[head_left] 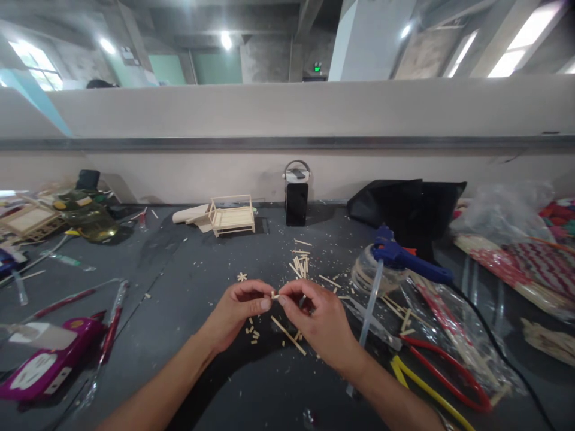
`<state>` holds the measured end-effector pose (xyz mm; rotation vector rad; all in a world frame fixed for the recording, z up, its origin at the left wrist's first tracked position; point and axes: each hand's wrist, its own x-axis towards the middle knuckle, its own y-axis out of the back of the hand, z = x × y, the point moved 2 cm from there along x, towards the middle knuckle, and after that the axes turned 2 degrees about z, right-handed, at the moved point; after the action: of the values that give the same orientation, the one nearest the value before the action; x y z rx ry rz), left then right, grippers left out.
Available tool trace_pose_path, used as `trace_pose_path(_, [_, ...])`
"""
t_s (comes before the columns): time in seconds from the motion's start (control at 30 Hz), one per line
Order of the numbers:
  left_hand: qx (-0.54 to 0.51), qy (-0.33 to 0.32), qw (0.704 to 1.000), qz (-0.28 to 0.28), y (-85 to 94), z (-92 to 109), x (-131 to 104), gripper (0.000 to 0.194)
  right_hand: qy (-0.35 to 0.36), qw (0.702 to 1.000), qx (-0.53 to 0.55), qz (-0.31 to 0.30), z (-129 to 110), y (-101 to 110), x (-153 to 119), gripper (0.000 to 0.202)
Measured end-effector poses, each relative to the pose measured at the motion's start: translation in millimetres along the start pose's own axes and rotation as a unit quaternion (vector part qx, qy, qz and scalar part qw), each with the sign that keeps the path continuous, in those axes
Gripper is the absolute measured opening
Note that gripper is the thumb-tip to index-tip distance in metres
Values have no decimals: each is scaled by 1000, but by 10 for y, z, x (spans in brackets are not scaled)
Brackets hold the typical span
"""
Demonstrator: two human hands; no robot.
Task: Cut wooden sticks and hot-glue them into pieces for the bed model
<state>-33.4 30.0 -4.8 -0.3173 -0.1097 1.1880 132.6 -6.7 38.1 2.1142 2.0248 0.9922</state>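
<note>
Tabletop (171, 335), dark grey and dusted with wood crumbs, spreads below a pale partition (233, 114) along its far edge. Toward the far right, a folded black item (404, 206) leans near the partition. 2 bare hands meet near the middle: the left hand (240, 314) and the right hand (321, 320), fingertips close together. To their right, 1 blue glue gun (404, 257) rests on a clear round container (366, 272), with 1 red handle (453, 374) and 1 yellow handle (431, 392) nearer. Near left lies a magenta device (56, 359). At the far side, left of centre, stands a small wooden frame (232, 218); to its right, 1 black phone-like slab (297, 203) is upright. Beyond the hands are loose sticks (302, 263); 1 longer stick (288, 335) lies nearer. 1 star-shaped wooden piece (242, 276) sits just beyond the left hand. Smallest is the tiny wooden piece (275, 296) between the hands, pinched by thumb and finger of each.
</note>
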Motion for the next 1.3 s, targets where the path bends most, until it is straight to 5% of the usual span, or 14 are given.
trace_pose_path(0.47, [50, -1, 999, 23, 19, -2, -5, 13, 40, 998, -45, -35, 4, -9, -23, 11])
trace_pose_path(0.9, [-156, 28, 986, 44, 12, -102, 26, 20, 41, 998, -41, -6, 34, -92, -65, 5])
trace_pose_path(1.3, [-196, 62, 979, 1, -114, -142, -22, 19, 134, 988, -68, 24, 73, -113, -91, 6])
